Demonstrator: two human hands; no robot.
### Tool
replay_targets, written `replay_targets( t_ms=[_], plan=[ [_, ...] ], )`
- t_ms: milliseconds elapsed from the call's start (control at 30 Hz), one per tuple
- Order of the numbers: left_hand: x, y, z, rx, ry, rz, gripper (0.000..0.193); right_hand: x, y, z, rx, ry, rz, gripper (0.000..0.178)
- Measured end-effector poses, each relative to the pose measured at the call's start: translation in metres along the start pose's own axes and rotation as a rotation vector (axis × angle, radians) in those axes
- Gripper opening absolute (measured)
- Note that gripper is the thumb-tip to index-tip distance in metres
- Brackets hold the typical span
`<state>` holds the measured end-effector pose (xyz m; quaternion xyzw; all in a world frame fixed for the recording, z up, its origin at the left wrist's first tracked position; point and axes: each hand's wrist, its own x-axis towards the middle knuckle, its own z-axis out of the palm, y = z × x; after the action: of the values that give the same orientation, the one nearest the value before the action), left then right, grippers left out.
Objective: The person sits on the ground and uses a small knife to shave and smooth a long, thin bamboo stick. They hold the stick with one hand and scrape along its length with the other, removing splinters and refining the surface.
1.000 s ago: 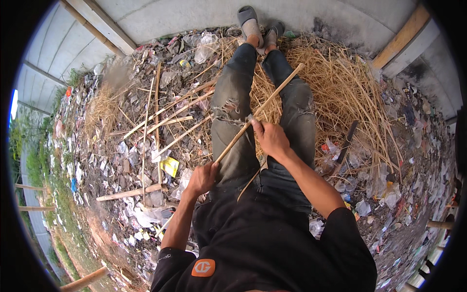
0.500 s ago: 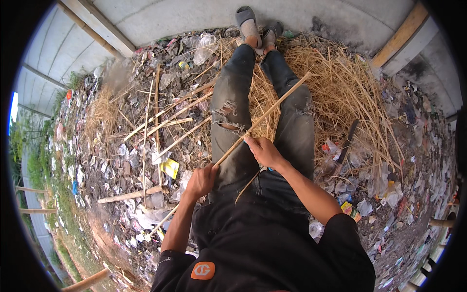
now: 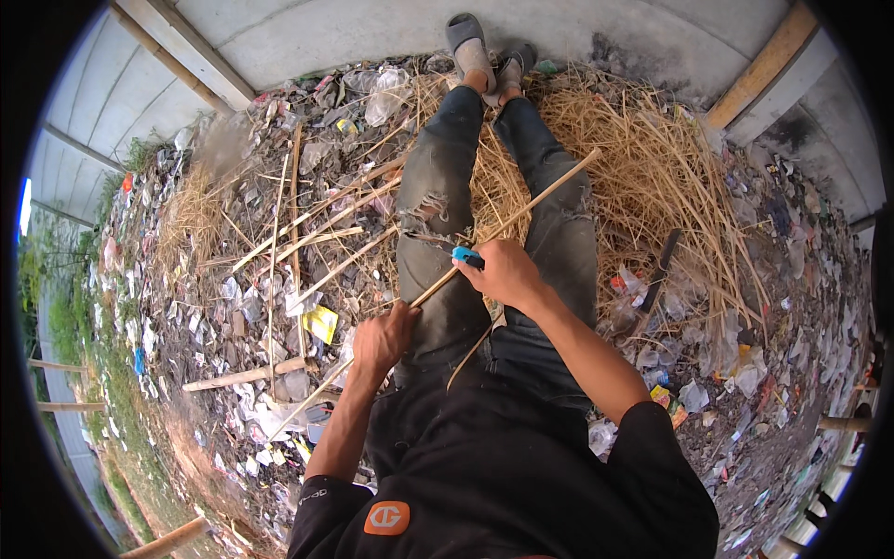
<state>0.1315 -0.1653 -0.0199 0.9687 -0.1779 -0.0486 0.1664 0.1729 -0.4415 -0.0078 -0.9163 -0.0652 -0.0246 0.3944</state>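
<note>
In the head view, the right hand (image 3: 509, 277), just off the centre toward 3 o'clock, has changed its pose since 0.5 s ago: the blue handle of a small tool (image 3: 468, 257) now shows, which was hidden before. The far tip of the pale stick (image 3: 434, 289) has moved slightly lower, and more of its near part is visible beyond the left hand (image 3: 382, 338).

The stick lies across the thighs, from between 1 and 2 o'clock down to between 7 and 8 o'clock. It is long, slender and nearly straight, straw-yellow, with a bamboo-like surface. The left fingers are clamped on it; the right fingers are closed on the tool, but I cannot tell whether they also grip the stick. From the handle, a thin greyish part points toward 10 o'clock.

The trousers (image 3: 562, 256) are of dark, dusty cloth, torn at the knee. At 2 o'clock lies dry, tangled straw (image 3: 652, 158); at 10 o'clock, several rough, narrow sticks (image 3: 322, 234) cross each other on ground (image 3: 209, 368) covered by crumpled plastic. At 12 o'clock stands a smooth grey wall (image 3: 372, 35).
</note>
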Motion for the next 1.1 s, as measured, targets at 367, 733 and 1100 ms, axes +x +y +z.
replay_targets(
  t_ms=[367,733,1100],
  plan=[
    [0.01,0.003,0.003,-0.132,-0.075,-0.085,0.037,-0.021,-0.036,-0.025,0.652,-0.657,-0.266,0.038],
    [-0.03,-0.05,-0.023,-0.408,-0.254,-0.08,0.052,-0.047,0.152,-0.169,0.172,0.374,0.437,0.039],
    [-0.017,-0.014,-0.009,-0.217,0.046,0.068,0.023,-0.062,0.079,-0.17,-0.004,0.311,0.355,0.048]
  ],
)
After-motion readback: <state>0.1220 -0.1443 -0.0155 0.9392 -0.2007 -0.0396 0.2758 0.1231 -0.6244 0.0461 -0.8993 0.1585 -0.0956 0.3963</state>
